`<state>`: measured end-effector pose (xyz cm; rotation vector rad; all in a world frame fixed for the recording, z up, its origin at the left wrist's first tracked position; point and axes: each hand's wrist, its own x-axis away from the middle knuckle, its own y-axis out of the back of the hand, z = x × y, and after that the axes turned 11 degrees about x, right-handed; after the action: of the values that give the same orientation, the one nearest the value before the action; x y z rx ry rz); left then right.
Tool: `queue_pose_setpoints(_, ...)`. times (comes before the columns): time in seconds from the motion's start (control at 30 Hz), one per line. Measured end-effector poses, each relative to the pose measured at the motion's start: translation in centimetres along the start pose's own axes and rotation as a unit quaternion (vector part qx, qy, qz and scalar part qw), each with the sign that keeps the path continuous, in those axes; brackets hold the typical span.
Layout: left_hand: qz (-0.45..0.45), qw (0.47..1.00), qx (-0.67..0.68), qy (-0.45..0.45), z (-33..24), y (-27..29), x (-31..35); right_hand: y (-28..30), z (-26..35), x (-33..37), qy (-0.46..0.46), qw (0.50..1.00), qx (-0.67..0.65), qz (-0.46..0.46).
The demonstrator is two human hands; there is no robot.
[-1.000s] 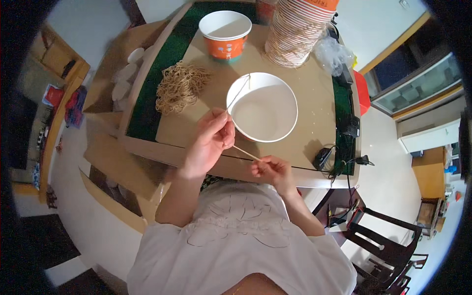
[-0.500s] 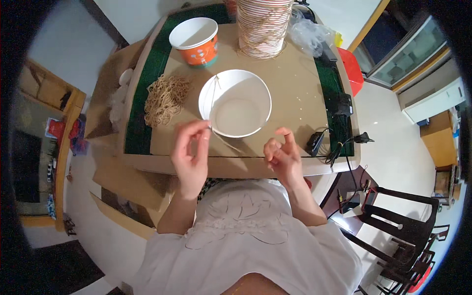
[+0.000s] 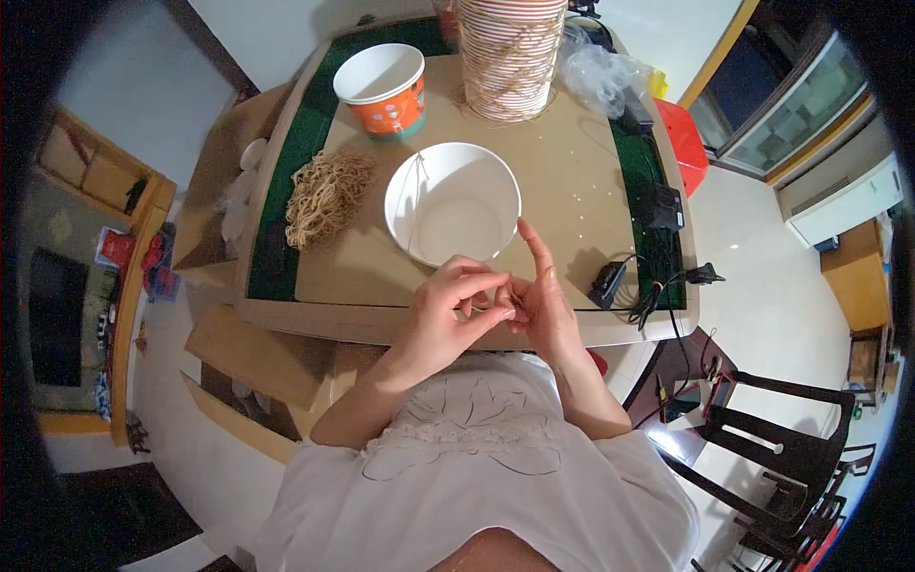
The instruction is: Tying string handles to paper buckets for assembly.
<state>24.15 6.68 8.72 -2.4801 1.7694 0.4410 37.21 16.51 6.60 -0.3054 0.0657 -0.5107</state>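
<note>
Left hand (image 3: 456,303) and right hand (image 3: 549,307), apart half a second ago, are now meeting, fingers bunching together before the white tub (image 3: 453,205) standing on the table (image 3: 315,320); whether they are gripping anything, cannot tell. Twine strand (image 3: 420,165) is hanging at the tub's far-left rim. Work is apparently becoming two-handed.

Hands (image 3: 448,313): 2. White tub (image 3: 467,186): 1, near. Orange tub (image 3: 389,112): at least 1, far left. Tub stack (image 3: 509,57): 1, far. Tan string heap (image 3: 327,195): 1, left. Clear bag (image 3: 598,74): 1, far right.
</note>
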Motion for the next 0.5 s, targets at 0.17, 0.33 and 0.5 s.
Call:
queue_pose_setpoints(0.17,-0.048,0.995,-0.085,0.013,0.2,-0.5,0.1,-0.9,-0.2,-0.4,0.026,0.995,0.091,-0.022)
queue_pose_setpoints(0.33,-0.065,0.992,-0.103,-0.036,0.9,-0.3,0.1,-0.3,-1.5,-0.1,0.017,0.998,0.064,-0.005)
queue_pose_setpoints(0.5,-0.062,0.977,-0.197,-0.057,0.9,0.0,0.0,-0.5,-3.6,0.5,0.089,0.962,0.24,-0.094)
